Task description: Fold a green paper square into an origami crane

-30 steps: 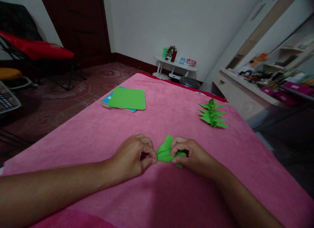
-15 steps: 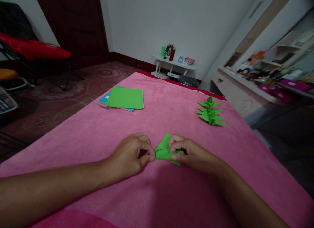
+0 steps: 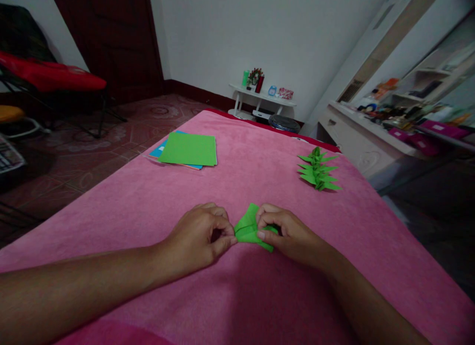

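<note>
A partly folded piece of green paper [image 3: 248, 227] lies on the pink cloth between my hands. At its left corner, my left hand [image 3: 208, 232] pinches the tip between thumb and fingers. My right hand [image 3: 284, 231] grips the right side, its thumb pressing on the paper and its curled fingers hiding part of the folds. Several pointed green folded-paper shapes [image 3: 318, 171] lie grouped in a row farther off to the right. To the far left rests a stack of square paper [image 3: 189, 149], green on top with blue sheets beneath.
The pink cloth [image 3: 148, 206] covers the surface under my hands and has a red far edge. Beyond it stands a low white shelf [image 3: 267, 95] with small items. A red chair [image 3: 55, 75] is at left, and a cluttered white dresser [image 3: 367, 137] at right.
Both hands keep their hold on the green paper and have hardly moved. My right thumb has shifted slightly up and left over the fold.
</note>
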`<state>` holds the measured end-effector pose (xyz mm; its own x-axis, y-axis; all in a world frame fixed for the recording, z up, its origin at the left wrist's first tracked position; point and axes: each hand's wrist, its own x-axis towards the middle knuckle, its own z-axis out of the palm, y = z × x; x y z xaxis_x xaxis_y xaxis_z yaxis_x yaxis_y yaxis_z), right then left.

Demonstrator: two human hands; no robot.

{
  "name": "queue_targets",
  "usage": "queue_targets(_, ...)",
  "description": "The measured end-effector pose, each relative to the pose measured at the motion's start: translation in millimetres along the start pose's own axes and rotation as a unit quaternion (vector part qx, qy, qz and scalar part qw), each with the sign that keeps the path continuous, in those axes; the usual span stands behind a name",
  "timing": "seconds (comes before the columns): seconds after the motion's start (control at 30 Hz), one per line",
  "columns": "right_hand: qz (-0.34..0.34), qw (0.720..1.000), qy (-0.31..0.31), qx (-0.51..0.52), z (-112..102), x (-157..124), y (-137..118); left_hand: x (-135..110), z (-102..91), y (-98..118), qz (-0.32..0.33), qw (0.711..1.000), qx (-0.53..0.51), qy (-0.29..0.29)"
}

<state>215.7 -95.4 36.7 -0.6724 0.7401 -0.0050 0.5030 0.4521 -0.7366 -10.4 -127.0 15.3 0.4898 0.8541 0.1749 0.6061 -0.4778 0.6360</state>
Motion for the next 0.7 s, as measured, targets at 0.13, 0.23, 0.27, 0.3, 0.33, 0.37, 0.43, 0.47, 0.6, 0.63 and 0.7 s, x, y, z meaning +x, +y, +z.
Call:
queue_targets(0.13, 0.014, 0.999, 0.019, -0.021, 2.9, 0.8, -0.9, 0.3, 2.0, 1.2, -0.001, 1.000, 0.013, 0.008)
queue_targets(0.23, 0.025, 0.998, 0.045, -0.037, 6.0, 1.6, -0.9, 0.4, 3.4, 2.0, -0.007, 1.000, 0.021, 0.016)
queue_targets(0.27, 0.026, 0.998, 0.050, -0.040, 6.9, 1.7, -0.7, 0.5, 3.8, 2.3, -0.008, 1.000, 0.023, 0.018)
queue_targets(0.3, 0.027, 0.997, 0.054, -0.042, 7.5, 1.9, -0.4, 0.6, 4.2, 2.5, -0.008, 0.999, 0.025, 0.020)
queue_targets(0.33, 0.028, 0.997, 0.056, -0.045, 8.0, 1.9, -0.1, 0.7, 4.5, 2.8, -0.008, 0.999, 0.027, 0.022)
queue_targets(0.37, 0.030, 0.997, 0.058, -0.048, 8.3, 2.0, 0.2, 0.8, 4.8, 3.0, -0.008, 0.999, 0.030, 0.024)
queue_targets(0.43, 0.033, 0.996, 0.061, -0.054, 8.7, 1.9, 0.8, 1.1, 5.4, 3.7, -0.012, 0.999, 0.035, 0.026)
queue_targets(0.47, 0.033, 0.996, 0.063, -0.057, 9.0, 1.8, 1.2, 1.3, 5.6, 4.1, -0.014, 0.999, 0.037, 0.026)
queue_targets(0.6, 0.027, 0.995, 0.071, -0.064, 10.5, 1.1, 3.7, 1.8, 6.4, 5.1, -0.018, 0.998, 0.045, 0.027)
queue_targets(0.63, 0.026, 0.995, 0.071, -0.066, 10.9, 1.0, 4.3, 1.8, 6.7, 5.2, -0.018, 0.998, 0.046, 0.028)
queue_targets(0.7, 0.028, 0.994, 0.071, -0.072, 11.6, 0.8, 4.9, 1.7, 7.2, 5.4, -0.019, 0.998, 0.046, 0.031)
